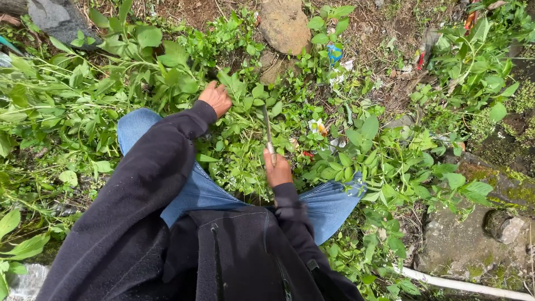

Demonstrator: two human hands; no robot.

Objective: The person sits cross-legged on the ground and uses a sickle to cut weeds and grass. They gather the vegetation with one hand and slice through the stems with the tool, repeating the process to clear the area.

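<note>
Head view looks down on a thick bed of green weeds (384,167) spread between the person's knees. Beyond them a brown rock (285,25) lies in bare dirt, and a white pipe (462,284) runs along the lower right. Left hand (215,98) is sunk in the weeds, fingers curled around stems. Right hand (277,170) is closed around a knife (267,129), its blade pointing away into the weeds.

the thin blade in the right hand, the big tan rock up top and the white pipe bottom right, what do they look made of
Thin grey blade, held in the right hand: probably metal, dull finish, judging by its narrow, flat, straight look. Big tan rock: natural stone, rough and matt, with soil on it. White pipe: likely plastic, being smooth, evenly white and round; metal cannot be ruled out.
</note>
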